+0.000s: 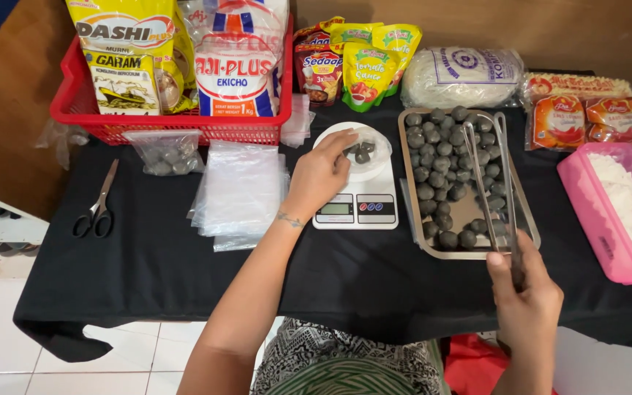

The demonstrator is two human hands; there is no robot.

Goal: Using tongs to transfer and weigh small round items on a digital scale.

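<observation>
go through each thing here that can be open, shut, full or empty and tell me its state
Left hand: holding the clear bag on the scale.
Right hand: gripping metal tongs, tips apart.
Scissors: closed.
Steel tray: partly full of grey balls.
Pink tub: uncovered.

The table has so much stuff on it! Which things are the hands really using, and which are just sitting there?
In use:
left hand at the clear bag of grey balls on the scale
right hand holding metal tongs
steel tray of grey balls

Just lying about:
scissors
stack of empty plastic bags
red basket of packets
pink tub
</observation>
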